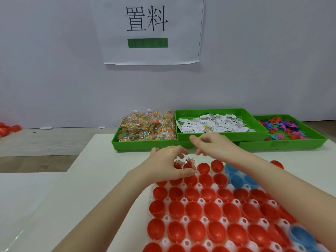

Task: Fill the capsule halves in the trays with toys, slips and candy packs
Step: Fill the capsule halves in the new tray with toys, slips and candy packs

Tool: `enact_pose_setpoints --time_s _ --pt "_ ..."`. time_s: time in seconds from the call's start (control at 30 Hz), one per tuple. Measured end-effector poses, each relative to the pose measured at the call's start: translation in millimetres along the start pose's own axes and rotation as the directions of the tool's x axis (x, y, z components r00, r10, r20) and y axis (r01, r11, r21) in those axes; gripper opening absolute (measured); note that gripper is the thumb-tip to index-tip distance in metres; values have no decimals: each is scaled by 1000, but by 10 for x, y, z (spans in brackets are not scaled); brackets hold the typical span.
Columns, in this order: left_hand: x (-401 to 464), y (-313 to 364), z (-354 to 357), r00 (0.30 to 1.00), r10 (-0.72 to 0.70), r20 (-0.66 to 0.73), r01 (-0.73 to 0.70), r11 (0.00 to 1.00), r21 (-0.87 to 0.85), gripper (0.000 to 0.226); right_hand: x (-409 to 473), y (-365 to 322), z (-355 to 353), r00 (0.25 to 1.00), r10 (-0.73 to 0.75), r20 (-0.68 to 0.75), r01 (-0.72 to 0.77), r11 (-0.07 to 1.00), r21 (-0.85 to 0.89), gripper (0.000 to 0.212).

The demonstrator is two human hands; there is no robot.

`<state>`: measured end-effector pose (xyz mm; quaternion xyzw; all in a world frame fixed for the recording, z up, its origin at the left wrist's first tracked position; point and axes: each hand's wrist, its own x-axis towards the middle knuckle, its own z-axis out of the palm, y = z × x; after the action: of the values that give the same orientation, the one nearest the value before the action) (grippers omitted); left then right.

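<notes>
A white holder tray in front of me holds rows of empty red capsule halves and a few blue halves. In the far row, two red halves contain a toy, a paper slip and candy. My left hand arches over these two, thumb on the near side and fingertips on the contents; whether it grips anything is unclear. My right hand hovers just beyond the holder tray, by the slip tray's front rim, fingers apart and holding nothing.
Three green trays stand at the back of the white table: candy packs on the left, paper slips in the middle, coloured toys on the right. A paper sign hangs on the wall. Loose red capsules lie far left.
</notes>
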<state>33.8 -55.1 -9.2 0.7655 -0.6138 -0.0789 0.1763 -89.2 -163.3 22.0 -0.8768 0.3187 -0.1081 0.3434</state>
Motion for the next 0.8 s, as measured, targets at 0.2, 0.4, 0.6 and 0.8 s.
enact_pose_setpoints --time_s 0.2,0.4,0.6,0.8 --pt "2 -252 -321 877 -168 -451 -67 886 -460 26 69 449 -813 701 74 -709 64 984 166 30" --pt "242 -857 -360 833 -473 -289 456 881 -127 34 224 1509 -1318 797 309 -520 -508 808 -298 46" --pt "390 -904 -197 749 -579 -324 628 776 65 31 296 1812 -1268 809 493 -321 -576 772 -267 49" --pt "496 -827 -200 696 -597 -400 591 792 -152 21 356 1788 -1223 823 349 -448 -451 881 -143 16"
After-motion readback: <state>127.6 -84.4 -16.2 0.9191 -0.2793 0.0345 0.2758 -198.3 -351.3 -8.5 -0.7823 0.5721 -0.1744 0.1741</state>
